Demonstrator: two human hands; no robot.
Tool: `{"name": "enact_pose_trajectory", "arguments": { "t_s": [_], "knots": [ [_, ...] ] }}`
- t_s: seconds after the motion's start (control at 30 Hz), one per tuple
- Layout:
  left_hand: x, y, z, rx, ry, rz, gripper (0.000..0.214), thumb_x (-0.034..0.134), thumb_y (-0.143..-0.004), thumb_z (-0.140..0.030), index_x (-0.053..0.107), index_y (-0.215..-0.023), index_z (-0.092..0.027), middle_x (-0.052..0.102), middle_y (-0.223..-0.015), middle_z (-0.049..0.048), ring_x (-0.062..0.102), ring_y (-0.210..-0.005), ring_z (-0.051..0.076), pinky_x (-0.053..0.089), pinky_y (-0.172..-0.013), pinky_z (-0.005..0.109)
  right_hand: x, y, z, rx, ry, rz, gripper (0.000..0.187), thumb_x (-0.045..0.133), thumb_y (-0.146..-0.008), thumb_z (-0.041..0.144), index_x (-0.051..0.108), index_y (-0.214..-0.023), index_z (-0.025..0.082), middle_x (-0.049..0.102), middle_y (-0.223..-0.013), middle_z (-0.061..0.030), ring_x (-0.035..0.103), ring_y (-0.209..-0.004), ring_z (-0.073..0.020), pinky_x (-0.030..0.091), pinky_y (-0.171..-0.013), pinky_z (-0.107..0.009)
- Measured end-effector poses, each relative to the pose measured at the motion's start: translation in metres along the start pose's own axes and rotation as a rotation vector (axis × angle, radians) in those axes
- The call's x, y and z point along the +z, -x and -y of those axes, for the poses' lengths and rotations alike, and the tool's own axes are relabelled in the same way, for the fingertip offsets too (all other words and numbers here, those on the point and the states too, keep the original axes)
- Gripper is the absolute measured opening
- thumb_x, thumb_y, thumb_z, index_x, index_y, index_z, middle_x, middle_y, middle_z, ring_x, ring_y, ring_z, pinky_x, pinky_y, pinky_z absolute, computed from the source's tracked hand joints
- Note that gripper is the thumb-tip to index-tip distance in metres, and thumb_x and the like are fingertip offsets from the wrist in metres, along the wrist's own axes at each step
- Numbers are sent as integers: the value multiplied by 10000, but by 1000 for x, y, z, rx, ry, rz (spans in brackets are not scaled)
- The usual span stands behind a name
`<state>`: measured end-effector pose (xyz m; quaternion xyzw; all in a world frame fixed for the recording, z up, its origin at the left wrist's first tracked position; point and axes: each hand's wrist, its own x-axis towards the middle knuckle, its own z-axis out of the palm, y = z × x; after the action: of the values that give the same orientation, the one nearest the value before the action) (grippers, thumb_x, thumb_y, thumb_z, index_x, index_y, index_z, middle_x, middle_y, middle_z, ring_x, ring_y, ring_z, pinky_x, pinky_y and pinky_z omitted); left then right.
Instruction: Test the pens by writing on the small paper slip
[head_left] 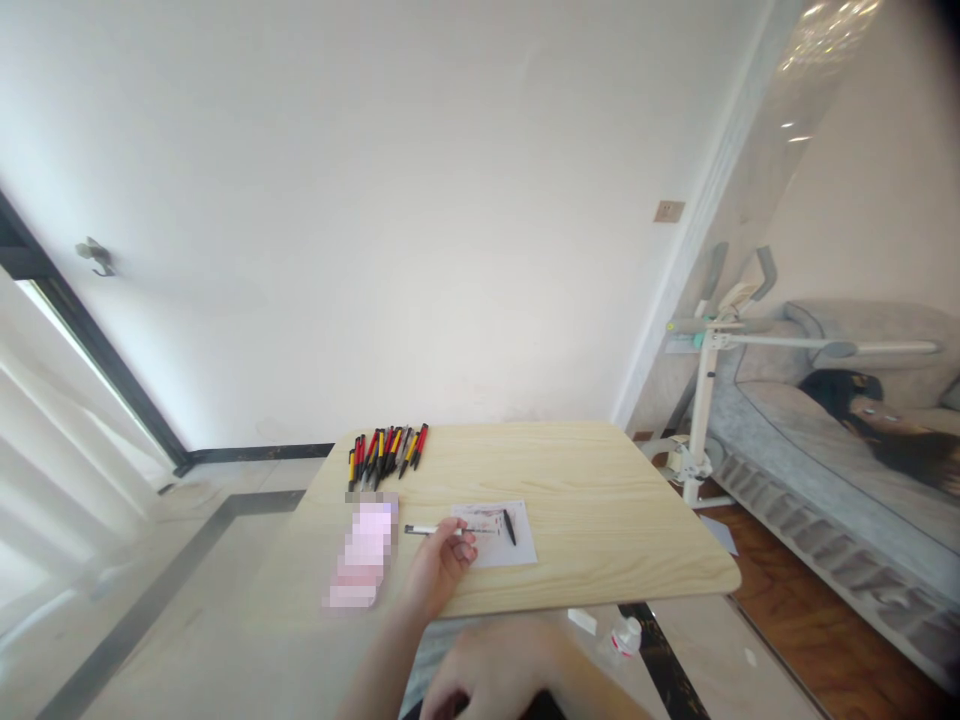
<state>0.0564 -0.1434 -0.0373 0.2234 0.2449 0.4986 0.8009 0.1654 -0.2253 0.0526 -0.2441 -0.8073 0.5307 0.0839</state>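
Note:
My left hand (444,562) is over the near part of the table, its fingers closed around a pen (424,530) with a pale barrel and a dark end pointing left. The pen lies level, over the left part of a white sheet of paper (523,552) with dark and reddish marks. On that paper, to the right of the hand, rests a short black pen or pen part (510,527). My right hand (487,660) is low in front of my body, below the table edge. Its fingers are bent downward and mostly cut off by the frame.
Several red, yellow, black and pale pens (386,452) lie at the table's back left. A blurred-out pink item (364,555) is left of my left hand. Beyond the wooden table (600,500) is a wall; a bottle (626,636) is on the floor, exercise equipment (705,400) at right.

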Motion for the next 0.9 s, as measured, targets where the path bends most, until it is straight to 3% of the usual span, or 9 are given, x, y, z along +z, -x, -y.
{"name": "enact_pose_trajectory", "arguments": {
  "t_s": [0.07, 0.17, 0.27, 0.43, 0.6, 0.9],
  "knots": [
    [0, 1, 0, 6, -17, 8, 166, 591, -752, -287, 586, -785, -124, 599, -645, 30, 538, -539, 103, 421, -592, 241, -27, 7, 0, 14, 54, -63, 206, 582, -766, 309, 639, -944, 221, 644, -883, 38, 583, -812, -129, 413, -722, -194],
    [-1, 0, 0, 33, -44, 40, 197, 596, -745, -306, 592, -795, -115, 611, -697, 47, 562, -595, 124, 426, -609, 249, -64, 15, 3, 95, 379, -479, 174, 525, -789, 250, 661, -885, 200, 648, -879, 4, 565, -798, -123, 377, -716, -201],
    [-5, -1, 1, 34, -35, 52, 187, 573, -769, -297, 594, -810, -116, 608, -688, 43, 552, -571, 107, 430, -651, 259, -86, 16, -1, 252, 706, -669, 157, 527, -779, 227, 675, -778, 175, 641, -784, -35, 548, -802, -154, 356, -722, -234],
    [-11, -4, 4, 34, -35, 54, 170, 550, -791, -290, 591, -812, -126, 610, -683, 41, 559, -572, 104, 428, -661, 256, -85, 9, -21, 337, 904, -605, 137, 553, -762, 238, 683, -768, 196, 649, -795, -44, 542, -828, -170, 348, -742, -243],
    [-13, -5, 6, 55, -41, 70, 154, 541, -802, -267, 592, -823, -123, 618, -700, 46, 563, -580, 101, 426, -647, 246, -77, 3, -29, 356, 935, -579, 186, 532, -792, 313, 692, -776, 219, 657, -777, -45, 550, -799, -177, 342, -728, -257],
    [-8, -3, 5, 73, -75, 55, 101, 588, -770, -223, 597, -770, -123, 625, -702, 44, 555, -576, 89, 424, -623, 223, -74, 1, -33, 357, 971, -588, 178, 539, -786, 287, 668, -705, 196, 651, -736, -37, 546, -743, -160, 333, -676, -238]
  ]
}}
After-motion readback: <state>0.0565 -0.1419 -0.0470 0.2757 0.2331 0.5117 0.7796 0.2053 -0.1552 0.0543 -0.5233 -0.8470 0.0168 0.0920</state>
